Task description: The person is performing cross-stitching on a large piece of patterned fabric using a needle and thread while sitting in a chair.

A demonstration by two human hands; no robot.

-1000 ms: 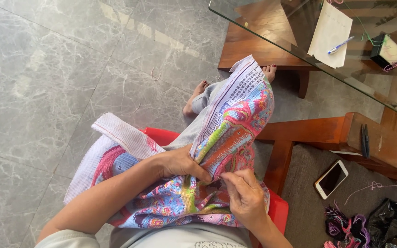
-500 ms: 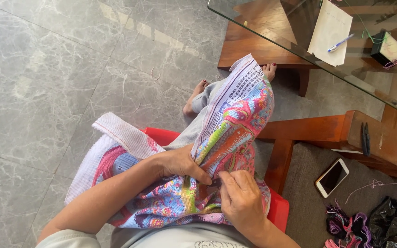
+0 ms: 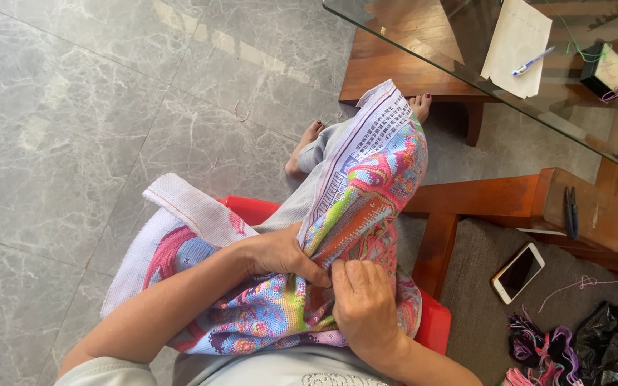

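A large multicoloured cross-stitch cloth (image 3: 366, 193) lies over my lap, its white printed edge pointing away from me. My left hand (image 3: 277, 254) grips a fold of the cloth from the left, thumb pressed on the stitched face. My right hand (image 3: 363, 304) rests on the cloth just right of it, fingers curled and pinched at the fabric near the left thumb. Whether a needle is between the fingers is too small to tell. My bare feet (image 3: 309, 146) show beyond the cloth.
I sit on a red stool (image 3: 430, 325) on a grey marble floor. A glass-topped wooden table (image 3: 423, 43) with paper, a blue pen and a thread box stands ahead. A phone (image 3: 517, 271), scissors and thread bundles (image 3: 538, 347) lie at right.
My right hand has slid up and left across the cloth until its fingers meet my left thumb. The left hand and the cloth have barely moved.
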